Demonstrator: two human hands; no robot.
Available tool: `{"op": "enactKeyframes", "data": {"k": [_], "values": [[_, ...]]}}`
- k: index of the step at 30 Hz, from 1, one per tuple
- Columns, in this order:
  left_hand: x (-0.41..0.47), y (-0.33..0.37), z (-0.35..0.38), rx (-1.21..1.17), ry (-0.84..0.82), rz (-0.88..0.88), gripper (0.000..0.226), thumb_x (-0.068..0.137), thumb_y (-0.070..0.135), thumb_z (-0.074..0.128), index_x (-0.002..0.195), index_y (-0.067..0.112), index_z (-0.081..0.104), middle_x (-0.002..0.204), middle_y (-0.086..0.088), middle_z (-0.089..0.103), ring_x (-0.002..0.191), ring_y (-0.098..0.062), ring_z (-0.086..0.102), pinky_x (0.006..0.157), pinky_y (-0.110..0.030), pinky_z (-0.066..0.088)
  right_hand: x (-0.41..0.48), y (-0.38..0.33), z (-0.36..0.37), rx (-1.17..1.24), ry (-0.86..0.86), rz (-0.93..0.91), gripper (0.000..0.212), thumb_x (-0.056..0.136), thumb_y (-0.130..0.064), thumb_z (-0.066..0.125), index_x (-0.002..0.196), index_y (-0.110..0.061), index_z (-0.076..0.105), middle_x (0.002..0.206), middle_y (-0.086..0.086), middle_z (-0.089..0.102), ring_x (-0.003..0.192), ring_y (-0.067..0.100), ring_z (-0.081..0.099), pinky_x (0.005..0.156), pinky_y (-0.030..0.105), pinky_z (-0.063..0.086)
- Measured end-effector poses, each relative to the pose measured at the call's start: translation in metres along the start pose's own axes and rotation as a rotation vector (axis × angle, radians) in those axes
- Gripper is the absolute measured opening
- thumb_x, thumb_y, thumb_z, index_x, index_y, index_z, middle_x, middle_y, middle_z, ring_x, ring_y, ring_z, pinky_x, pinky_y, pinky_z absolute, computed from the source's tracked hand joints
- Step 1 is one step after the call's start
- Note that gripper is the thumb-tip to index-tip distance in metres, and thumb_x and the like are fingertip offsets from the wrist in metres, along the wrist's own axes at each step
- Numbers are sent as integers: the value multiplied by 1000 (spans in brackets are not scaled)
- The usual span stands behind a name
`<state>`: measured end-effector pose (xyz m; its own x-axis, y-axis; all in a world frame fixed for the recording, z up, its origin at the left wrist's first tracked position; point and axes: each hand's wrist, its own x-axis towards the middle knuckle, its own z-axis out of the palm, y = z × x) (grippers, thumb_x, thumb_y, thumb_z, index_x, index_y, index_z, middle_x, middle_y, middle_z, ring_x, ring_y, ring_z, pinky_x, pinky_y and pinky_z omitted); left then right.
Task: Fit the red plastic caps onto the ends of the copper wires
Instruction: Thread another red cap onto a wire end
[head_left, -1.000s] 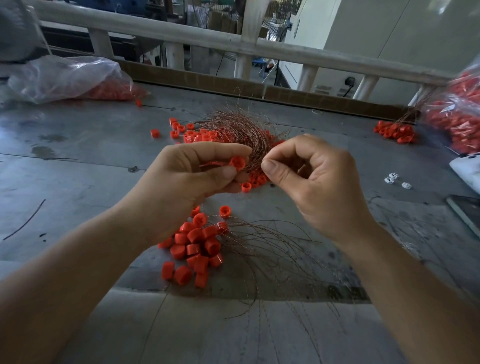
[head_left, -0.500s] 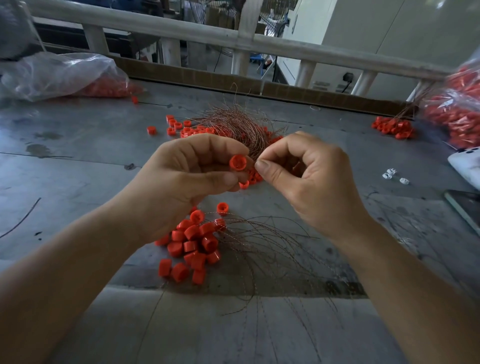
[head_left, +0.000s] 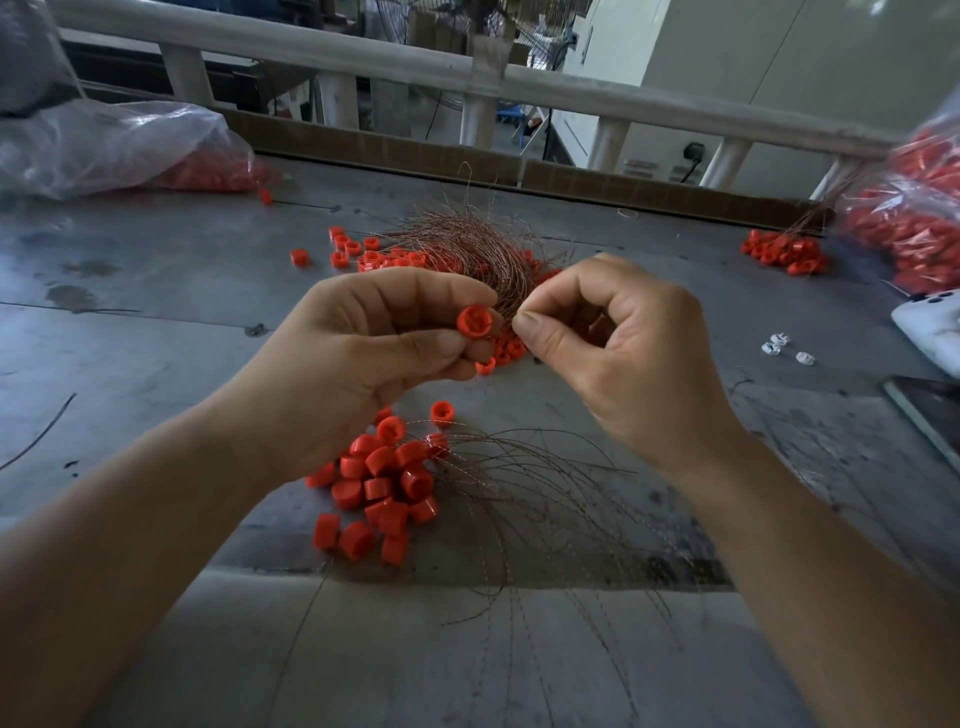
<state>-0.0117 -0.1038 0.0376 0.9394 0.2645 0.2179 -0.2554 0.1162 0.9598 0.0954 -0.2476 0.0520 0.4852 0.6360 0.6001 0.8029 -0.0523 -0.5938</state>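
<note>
The left hand (head_left: 363, 358) holds one red cap (head_left: 474, 321) up above the middle of the worktop (head_left: 156, 312). Thumb and fingertips pinch its sides, and its hollow mouth faces back toward the person. Just beside it, the right hand (head_left: 623, 353) has thumb and forefinger pressed tight together with the other fingers curled in. I take it they pinch a single copper strand, though it is too fine to make out at the tips.

Behind the hands, toward the far edge, lies a tangle of copper wires (head_left: 467, 254) with caps scattered round it. Near the front edge sits a heap of loose caps (head_left: 384, 488), touching a fan of thin wires (head_left: 519, 483) that runs off toward the person.

The cap looks light, hard and smooth, so it could easily squirt out of a grip. Holding it by the sides, as now, leaves the mouth free. The wire looks springy and very limp along its length, so it should be pinched close to the tip or it will buckle instead of going in.

A clear bag of caps (head_left: 104, 145) lies at the far left corner.
</note>
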Motion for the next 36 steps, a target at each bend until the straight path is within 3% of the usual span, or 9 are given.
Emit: {"op": "enactKeyframes", "data": {"k": [4, 7, 16, 24, 28, 33, 36], "values": [[0, 1, 0, 10, 1, 5, 23, 65, 5, 67, 85, 14, 74, 80, -4, 72, 73, -11, 68, 64, -15, 52, 0, 0, 0, -17, -1, 2, 8, 78, -8, 69, 73, -13, 64, 71, -9, 56, 66, 6, 53, 58, 11, 42], [-1, 1, 2, 25, 20, 9, 27, 65, 4, 58, 84, 13, 74, 78, -4, 72, 71, -10, 67, 63, -15, 52, 0, 1, 1, -26, -6, 3, 7, 78, -8, 69, 73, -12, 65, 71, -8, 57, 66, 6, 53, 58, 11, 42], [0, 0, 1, 86, 41, 18, 28, 65, 8, 58, 87, 17, 74, 78, -2, 72, 73, -10, 68, 64, -14, 51, 0, 2, 1, -36, -12, 3, 8, 78, -9, 69, 73, -13, 65, 72, -8, 57, 65, 4, 53, 59, 11, 41], [0, 2, 1, -29, 44, 43, 30, 65, 1, 56, 89, 10, 71, 79, -3, 73, 71, -10, 69, 63, -15, 53, 1, 0, 2, 57, -96, 79, 18, 80, -6, 66, 74, -22, 62, 74, -8, 61, 67, 4, 56, 59, 11, 44], [-1, 3, 2, -87, 30, 54, 26, 59, 9, 63, 82, 13, 75, 80, -4, 73, 70, -10, 69, 62, -16, 53, -1, -2, 5, 142, -173, 130, 19, 80, -6, 67, 73, -24, 64, 72, -6, 65, 65, 11, 60, 58, 17, 49], [-1, 0, 4, -114, -20, 9, 27, 56, 11, 66, 81, 13, 76, 79, -6, 73, 69, -11, 69, 61, -16, 53, -5, -1, 13, 201, -278, 128, 25, 80, -6, 66, 68, -27, 61, 56, -15, 55, 51, -1, 50, 50, 11, 38], [0, 0, 3, -139, -13, 2, 27, 57, 11, 65, 81, 11, 75, 77, -6, 73, 69, -11, 69, 61, -16, 53, -2, 0, 10, 206, -271, 135, 21, 79, -8, 68, 73, -27, 64, 61, -15, 61, 57, -3, 56, 55, 11, 43]]}}
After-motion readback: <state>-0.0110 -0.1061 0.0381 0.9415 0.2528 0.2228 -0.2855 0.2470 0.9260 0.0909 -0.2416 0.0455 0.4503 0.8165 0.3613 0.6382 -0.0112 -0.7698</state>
